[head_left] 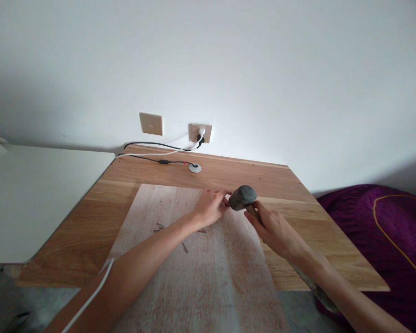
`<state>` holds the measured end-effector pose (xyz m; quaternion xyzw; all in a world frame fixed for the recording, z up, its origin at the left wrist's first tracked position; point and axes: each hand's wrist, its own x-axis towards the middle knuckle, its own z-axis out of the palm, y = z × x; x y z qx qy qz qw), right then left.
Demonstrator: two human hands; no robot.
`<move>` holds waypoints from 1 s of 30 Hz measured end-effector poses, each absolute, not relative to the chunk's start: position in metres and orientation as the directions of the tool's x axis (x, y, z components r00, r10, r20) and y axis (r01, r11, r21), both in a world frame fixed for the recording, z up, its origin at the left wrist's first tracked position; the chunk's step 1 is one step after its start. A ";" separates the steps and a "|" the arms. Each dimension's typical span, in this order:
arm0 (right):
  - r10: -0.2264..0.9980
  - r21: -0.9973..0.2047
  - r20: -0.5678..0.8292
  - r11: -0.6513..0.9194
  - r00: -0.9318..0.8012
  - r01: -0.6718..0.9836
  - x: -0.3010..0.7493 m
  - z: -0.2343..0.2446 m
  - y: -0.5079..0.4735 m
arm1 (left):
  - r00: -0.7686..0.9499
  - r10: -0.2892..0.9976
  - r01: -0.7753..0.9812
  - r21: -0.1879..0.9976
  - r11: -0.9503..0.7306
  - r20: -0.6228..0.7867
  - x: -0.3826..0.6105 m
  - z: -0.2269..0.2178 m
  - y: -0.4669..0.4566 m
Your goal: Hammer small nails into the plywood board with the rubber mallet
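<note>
My right hand [272, 226] is wrapped round the handle of a mallet [243, 197] with a dark grey, blunt head. Its handle passes back beneath my right forearm. The mallet head is held just right of my left hand [211, 206], whose thumb and fingers are pinched together close to the board. Whatever lies between those fingertips is hidden. Under both hands is a thin, whitish-brown wooden board [208, 286]. Loose nails [185, 247] lie on it beside my left forearm, several in all. A row of small dark dots [178, 202] runs along its far part.
The board rests on a wooden table [298, 222]. Black and white cables [152, 154] run along its back to a wall socket [200, 133], near a round cable grommet [194, 168]. A white surface [48, 194] adjoins at left; purple fabric [360, 222] bulges at right.
</note>
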<state>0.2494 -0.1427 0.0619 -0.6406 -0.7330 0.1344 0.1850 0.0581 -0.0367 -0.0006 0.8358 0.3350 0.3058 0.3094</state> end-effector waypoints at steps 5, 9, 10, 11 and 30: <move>0.988 -0.398 0.084 0.149 -0.126 0.905 0.249 0.059 -0.147 | 0.584 0.748 0.358 0.728 -0.585 0.314 0.056 0.000 -0.037; 0.987 -0.389 0.098 0.157 -0.128 0.908 0.248 0.059 -0.148 | 0.576 0.746 0.341 0.730 -0.592 0.335 0.055 -0.001 -0.036; 0.986 -0.386 0.091 0.164 -0.139 0.908 0.247 0.060 -0.147 | 0.576 0.745 0.326 0.741 -0.587 0.337 0.055 -0.002 -0.035; 0.986 -0.387 0.085 0.165 -0.143 0.907 0.247 0.060 -0.147 | 0.574 0.746 0.312 0.753 -0.580 0.337 0.056 -0.003 -0.035; 0.986 -0.323 0.107 0.157 -0.128 0.933 0.249 0.061 -0.146 | 0.582 0.748 0.296 0.774 -0.560 0.319 0.058 -0.005 -0.034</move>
